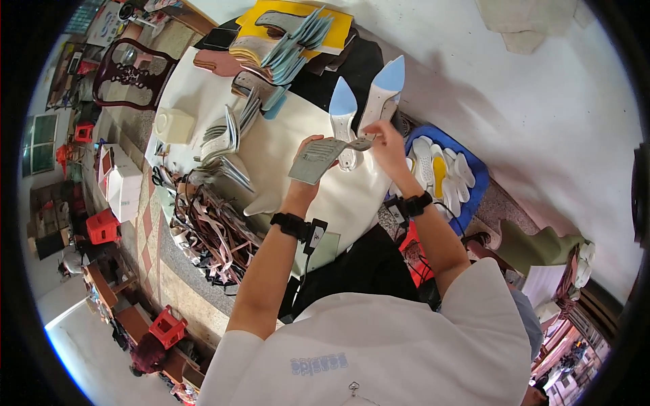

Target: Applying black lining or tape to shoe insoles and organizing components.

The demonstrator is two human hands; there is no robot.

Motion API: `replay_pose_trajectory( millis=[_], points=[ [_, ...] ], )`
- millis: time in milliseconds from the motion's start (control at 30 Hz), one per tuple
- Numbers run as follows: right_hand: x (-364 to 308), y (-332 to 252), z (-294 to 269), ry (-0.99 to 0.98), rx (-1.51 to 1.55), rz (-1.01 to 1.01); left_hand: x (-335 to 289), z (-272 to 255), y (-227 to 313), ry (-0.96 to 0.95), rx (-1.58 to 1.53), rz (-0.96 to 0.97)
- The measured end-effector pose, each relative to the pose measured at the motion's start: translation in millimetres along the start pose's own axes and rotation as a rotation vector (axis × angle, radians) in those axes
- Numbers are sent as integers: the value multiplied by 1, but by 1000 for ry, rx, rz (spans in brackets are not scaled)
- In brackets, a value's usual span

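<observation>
A flat grey-green slotted piece point(317, 160), which looks like a shoe upper part, is held between my two hands over the white table point(271, 169). My left hand point(303, 192) grips its broad end from behind and below, partly hidden by it. My right hand point(387, 147) pinches the narrow, curled end; what its fingertips do there is too small to tell. Just beyond my hands lie two white shoe forms with pale blue pointed toes, one on the left point(343, 101) and one on the right point(388, 78).
Stacked uppers point(294, 47) and fanned grey pieces point(227, 139) lie at the far side and left. A cream container point(174, 126) sits at the table's left edge, above a heap of brown straps point(217, 230). On the right, a blue crate point(479, 177) holds white shoe forms near the wall.
</observation>
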State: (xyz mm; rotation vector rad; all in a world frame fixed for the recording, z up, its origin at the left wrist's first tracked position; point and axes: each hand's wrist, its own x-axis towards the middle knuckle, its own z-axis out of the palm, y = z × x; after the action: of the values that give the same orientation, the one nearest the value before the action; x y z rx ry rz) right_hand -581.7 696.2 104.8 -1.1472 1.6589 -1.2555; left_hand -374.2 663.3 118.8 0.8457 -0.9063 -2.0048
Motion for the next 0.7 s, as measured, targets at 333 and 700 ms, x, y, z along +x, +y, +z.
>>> replay_pose_trajectory(
  millis=[333,700],
  points=[
    [68,30,26,288,-395,457,-2,14,10,74,-34,-43],
    [69,50,23,220,312,120,3,-15,7,191,-112,71]
  ],
)
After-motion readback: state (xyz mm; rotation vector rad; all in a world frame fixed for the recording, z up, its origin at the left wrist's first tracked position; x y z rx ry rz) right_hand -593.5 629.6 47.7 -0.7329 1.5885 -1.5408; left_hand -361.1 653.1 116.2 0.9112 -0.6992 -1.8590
